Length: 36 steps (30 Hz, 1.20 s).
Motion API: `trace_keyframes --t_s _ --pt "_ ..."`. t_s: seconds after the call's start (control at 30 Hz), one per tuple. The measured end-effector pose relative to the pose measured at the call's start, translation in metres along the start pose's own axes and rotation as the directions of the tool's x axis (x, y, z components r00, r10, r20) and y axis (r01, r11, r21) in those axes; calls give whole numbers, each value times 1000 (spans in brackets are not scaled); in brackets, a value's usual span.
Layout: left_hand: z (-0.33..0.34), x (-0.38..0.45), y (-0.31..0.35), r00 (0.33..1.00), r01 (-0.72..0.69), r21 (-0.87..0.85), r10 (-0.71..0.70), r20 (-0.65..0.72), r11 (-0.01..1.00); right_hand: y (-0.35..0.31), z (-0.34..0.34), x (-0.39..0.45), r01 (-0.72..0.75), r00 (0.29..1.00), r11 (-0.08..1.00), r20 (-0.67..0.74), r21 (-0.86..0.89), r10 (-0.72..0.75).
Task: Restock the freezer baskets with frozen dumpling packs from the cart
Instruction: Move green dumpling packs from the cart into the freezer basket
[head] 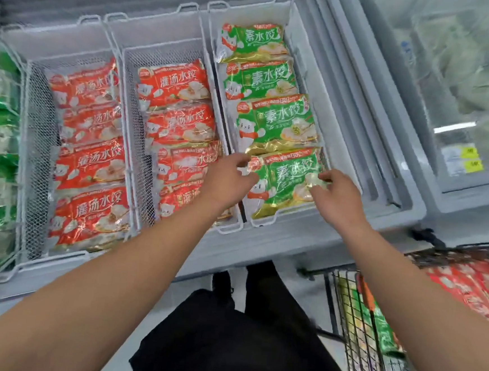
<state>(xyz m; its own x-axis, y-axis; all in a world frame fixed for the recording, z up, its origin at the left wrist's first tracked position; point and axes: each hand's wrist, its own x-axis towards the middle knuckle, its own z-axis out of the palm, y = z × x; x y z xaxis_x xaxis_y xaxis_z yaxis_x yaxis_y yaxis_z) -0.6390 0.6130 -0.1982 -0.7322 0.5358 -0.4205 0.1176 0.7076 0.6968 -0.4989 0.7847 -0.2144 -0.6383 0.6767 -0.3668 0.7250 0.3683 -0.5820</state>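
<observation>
A grey chest freezer fills the view, its sliding lid pushed aside toward a second, closed freezer case on the right. From the left, a wire basket holds red dumpling packs laid flat and overlapping front to back like shingles, likely so each label reads from above; the middle basket carries the same red packs. The right basket holds green packs in the same overlapping row, and the nearest green pack lies at its front end, where both bare arms reach down over the freezer rim. The left hand pinches that pack's upper left corner with curled fingers, while the right hand pinches its right edge, seemingly squaring it into line. Lower right, the wire cart holds more red and green packs waiting to go in.
</observation>
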Motion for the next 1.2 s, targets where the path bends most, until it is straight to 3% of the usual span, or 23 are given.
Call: trace_keyframes --t_s 0.3,0.53,0.67,1.0,1.2 --pt "65 -56 19 971 -115 28 107 216 993 81 -21 -105 -201 975 979 -106 -28 198" --pt "167 -89 72 886 -257 113 187 425 960 182 -49 -171 -420 871 887 -191 189 453" --pt "232 -109 103 839 -338 159 221 497 927 247 -61 -211 -492 825 834 -173 249 538" --pt "368 -137 147 747 -418 294 141 650 859 370 -63 -248 -621 710 679 -87 392 699" --pt "427 -119 124 693 -424 406 1 721 810 409 -18 -241 -717 612 496 100 490 785"
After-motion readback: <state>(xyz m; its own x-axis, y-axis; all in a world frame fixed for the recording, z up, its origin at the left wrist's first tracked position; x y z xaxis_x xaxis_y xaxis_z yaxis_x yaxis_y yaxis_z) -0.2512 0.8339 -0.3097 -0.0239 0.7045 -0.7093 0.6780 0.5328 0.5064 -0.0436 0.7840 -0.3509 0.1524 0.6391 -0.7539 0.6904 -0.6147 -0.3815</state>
